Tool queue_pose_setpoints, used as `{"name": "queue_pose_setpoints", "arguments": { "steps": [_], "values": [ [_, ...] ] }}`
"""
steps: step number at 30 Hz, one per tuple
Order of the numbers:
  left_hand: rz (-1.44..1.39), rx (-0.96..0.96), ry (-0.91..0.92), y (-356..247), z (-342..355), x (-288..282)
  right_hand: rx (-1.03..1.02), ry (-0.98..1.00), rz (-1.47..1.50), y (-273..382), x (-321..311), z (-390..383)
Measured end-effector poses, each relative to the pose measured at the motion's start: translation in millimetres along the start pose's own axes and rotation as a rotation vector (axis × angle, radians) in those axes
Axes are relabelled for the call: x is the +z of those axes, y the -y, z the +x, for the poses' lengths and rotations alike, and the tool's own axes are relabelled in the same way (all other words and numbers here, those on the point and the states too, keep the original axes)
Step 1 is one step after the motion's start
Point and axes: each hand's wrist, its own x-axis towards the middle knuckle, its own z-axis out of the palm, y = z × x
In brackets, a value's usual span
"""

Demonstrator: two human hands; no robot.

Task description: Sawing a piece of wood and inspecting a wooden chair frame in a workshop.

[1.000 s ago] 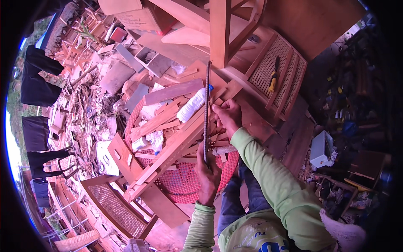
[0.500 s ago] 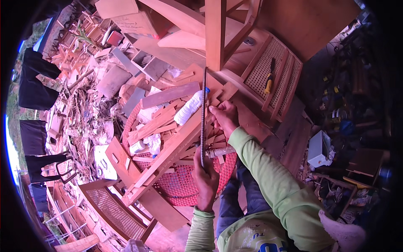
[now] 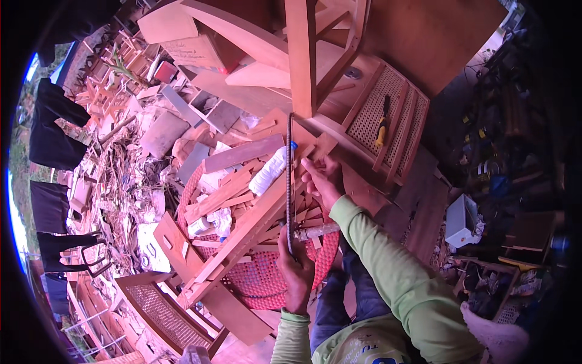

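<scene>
Cannot fully make out the lower end of the dark ribbed rod (image 3: 289, 182), wrapped by the left hand (image 3: 296, 270) below centre. Cannot tell of anything thin between the fingertips of the right hand (image 3: 326, 181), mid-frame. Can see only the lower part of the wooden post (image 3: 302, 54), cut off by the top edge. Cannot distinguish the clutter (image 3: 497, 167) at far right, lost in darkness.
</scene>
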Motion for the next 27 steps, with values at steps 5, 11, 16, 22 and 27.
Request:
{"name": "queue_pose_setpoints", "arguments": {
  "steps": [5,11,16,22,27],
  "values": [
    [0.029,-0.005,0.027,5.2,0.1,-1.8,-0.095,-0.077,-0.083,-5.4,14.5,8.2],
    [0.058,0.027,0.011,11.5,-1.8,-2.9,-0.218,-0.061,-0.259,-8.0,4.6,16.5],
    [0.030,0.069,-0.026,9.2,-4.9,7.2,-0.097,0.012,-0.280,8.7,5.4,15.0],
    [0.089,-0.022,0.038,6.7,-7.1,-6.6,-0.048,0.043,-0.240,10.8,7.7,11.7],
    [0.065,-0.087,0.043,6.5,-6.3,-10.9,-0.053,0.083,-0.244,9.6,8.8,4.9]
  ]
}}
